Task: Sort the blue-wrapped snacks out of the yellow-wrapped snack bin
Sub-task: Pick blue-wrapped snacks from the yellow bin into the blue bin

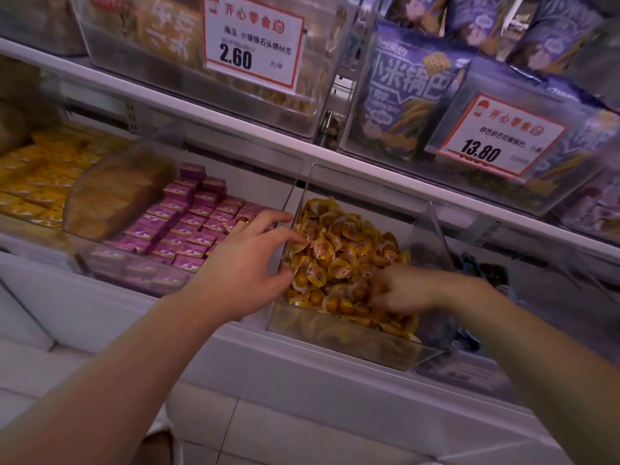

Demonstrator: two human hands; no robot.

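no blue-wrapped snack is being shown anywhere on the surface of the yellow snacks [339, 263]; any that are there are judged to be buried in the heap, possibly under the right hand [401, 290]. the clear bin [352, 340] is being kept on the lower shelf [302, 374], between the purple boxes [188, 229] and a darker bin to the right.

the little wrapped pieces are being judged light, loose and slippery in their crinkly film, so that they are likely to slide and spill when stirred. a stray piece is best being pinched by its flat frilled edge rather than by the round middle.

the left hand [250, 263] is being held spread at the bin's left wall, fingers straight and apart, tips touching the top pieces, nothing being gripped. the right hand is being pushed knuckles-up into the near right of the heap, fingers curled down among the wrappers; whether anything is being pinched there cannot be told.
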